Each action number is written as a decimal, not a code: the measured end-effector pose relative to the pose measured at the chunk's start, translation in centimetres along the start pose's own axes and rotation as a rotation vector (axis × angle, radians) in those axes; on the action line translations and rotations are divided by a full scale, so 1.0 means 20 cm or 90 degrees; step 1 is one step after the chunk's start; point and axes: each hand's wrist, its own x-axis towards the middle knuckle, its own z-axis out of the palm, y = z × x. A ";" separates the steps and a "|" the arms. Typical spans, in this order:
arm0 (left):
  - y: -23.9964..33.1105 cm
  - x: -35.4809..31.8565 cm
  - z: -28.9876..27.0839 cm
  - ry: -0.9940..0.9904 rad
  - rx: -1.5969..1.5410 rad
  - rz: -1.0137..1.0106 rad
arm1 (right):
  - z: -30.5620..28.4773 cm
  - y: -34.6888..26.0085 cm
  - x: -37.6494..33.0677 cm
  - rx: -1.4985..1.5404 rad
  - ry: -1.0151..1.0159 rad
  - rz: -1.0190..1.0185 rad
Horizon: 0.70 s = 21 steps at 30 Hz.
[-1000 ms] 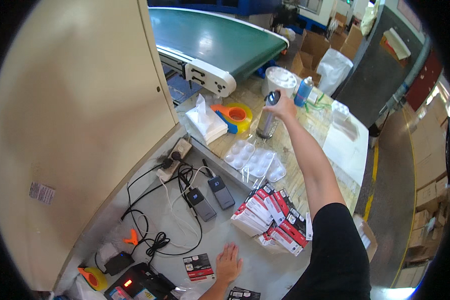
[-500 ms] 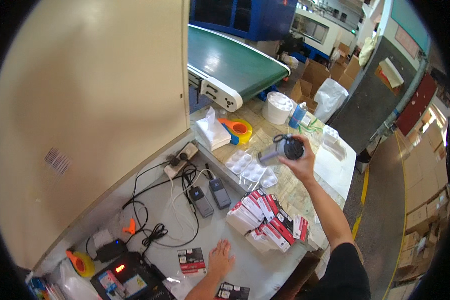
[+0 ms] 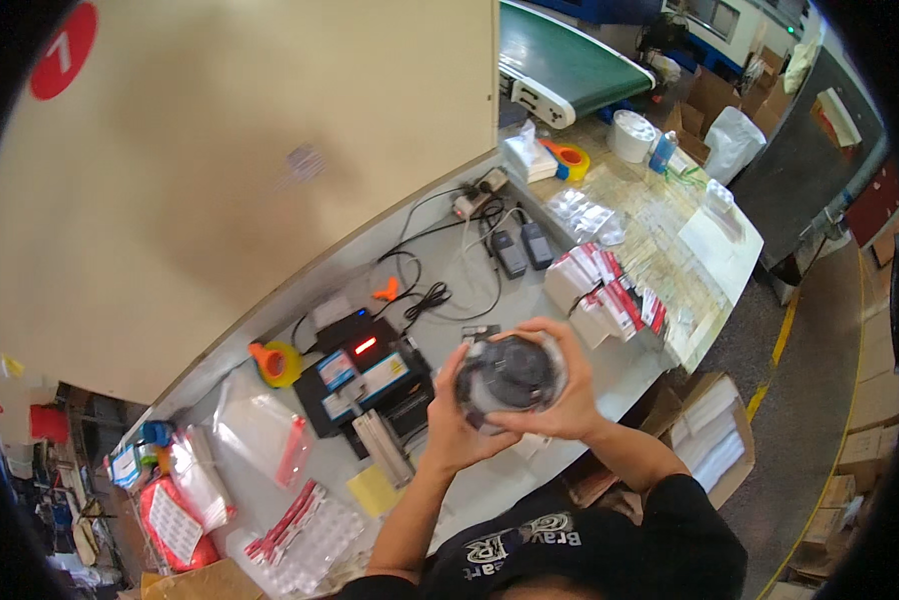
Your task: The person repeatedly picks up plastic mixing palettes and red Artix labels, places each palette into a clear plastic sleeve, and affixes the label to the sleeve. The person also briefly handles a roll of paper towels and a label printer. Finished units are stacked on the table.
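Note:
A water bottle (image 3: pixel 510 375) with a dark lid and a greyish see-through body is held up close in front of me, its lid end facing me and slightly blurred. My left hand (image 3: pixel 455 425) wraps one side of it, and my right hand (image 3: pixel 572 400) grips the other side. Both hands are closed on the bottle, above the grey worktable (image 3: pixel 475 310). Part of a dark printed card (image 3: pixel 481 331) peeks out behind the bottle. The black sealing machine (image 3: pixel 370 375) with a lit red display is just left of my left hand.
Stacked red-and-white card packs (image 3: pixel 610 295) stand right of two walkie-talkies (image 3: pixel 522 250). Cables (image 3: pixel 432 300) cross the table. Plastic bags (image 3: pixel 260 425) and a tape dispenser (image 3: pixel 276 363) lie left. An open carton (image 3: pixel 715 435) sits at lower right; a green conveyor (image 3: pixel 580 65) is behind.
The bottle has come from the far right of the table to in front of me. My left hand has left the tabletop and joined my right on it. The view has shifted left.

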 end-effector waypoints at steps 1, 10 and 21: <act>0.02 -0.11 -0.07 0.055 -0.059 0.030 | 0.14 -0.06 -0.05 0.025 -0.009 -0.002; 0.37 -1.00 -0.58 0.458 0.060 -0.157 | 1.03 -0.44 -0.60 0.052 -0.069 -0.112; 0.63 -1.42 -0.92 0.631 0.259 -0.114 | 1.48 -0.74 -0.90 0.031 -0.157 -0.215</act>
